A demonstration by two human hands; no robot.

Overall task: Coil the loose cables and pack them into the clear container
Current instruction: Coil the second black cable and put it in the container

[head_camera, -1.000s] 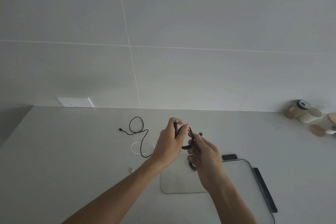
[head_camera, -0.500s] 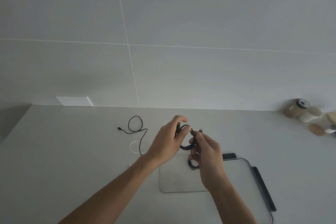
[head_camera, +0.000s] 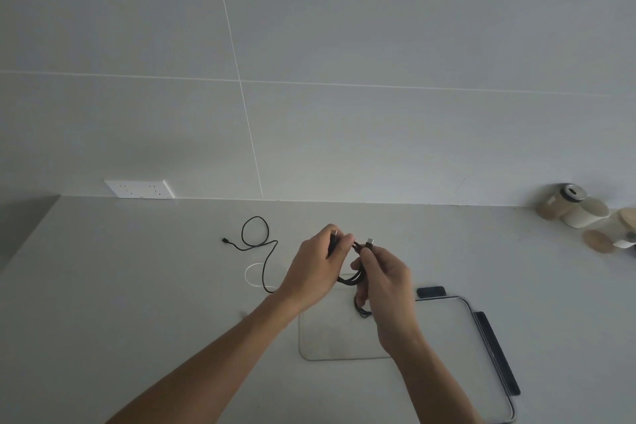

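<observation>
Seen from the head camera, two bare hands are held up over a grey counter [head_camera: 120, 286]. The left hand [head_camera: 318, 267] is closed around one side of a coiled black cable [head_camera: 354, 277]. The right hand [head_camera: 385, 280] pinches the other side, with a silver plug sticking up past its fingertips. Under the hands sits the clear container [head_camera: 344, 337], and a small black bundle shows inside it, but what it is cannot be told. Another black cable [head_camera: 256, 243] lies loose near a white cable [head_camera: 253, 277]. Jars [head_camera: 571, 206] stand far right.
</observation>
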